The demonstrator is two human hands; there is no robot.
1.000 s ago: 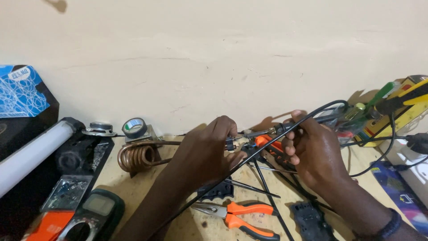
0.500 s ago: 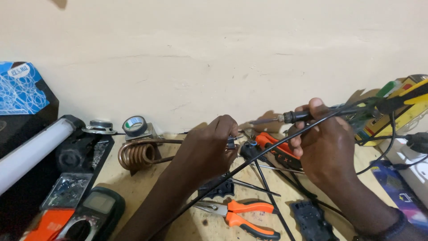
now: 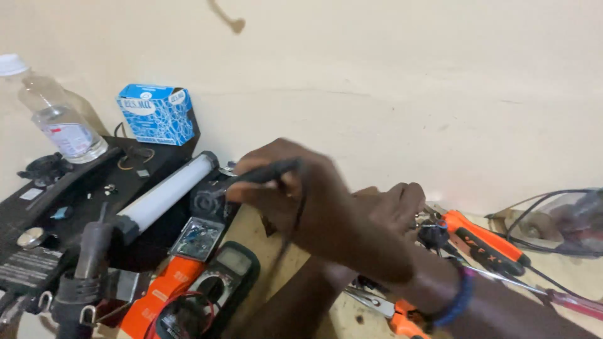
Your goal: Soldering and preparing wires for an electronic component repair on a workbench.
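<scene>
A: What is the right hand (image 3: 314,201) doing?

B: It crosses over the left arm, fingers closed round a slim black iron (image 3: 264,172) whose tip points at the white tube (image 3: 164,193). Held like a pen, probably for fine control; it is blurred by motion.

A: And the left hand (image 3: 392,210)?

B: It sits right of the tube, behind the right hand, curled over something small. Most of it is hidden, so I cannot tell what it grips, or how tightly.

A: What is the tube like?

B: Smooth, matte, round, with a dark end cap, lying slanted on a black case (image 3: 75,188). Below it lie a small board (image 3: 198,235) and a rubbery green-edged meter (image 3: 229,273). Far right of the tube are an orange-handled tool (image 3: 483,238) and glossy black cables (image 3: 553,201).
</scene>
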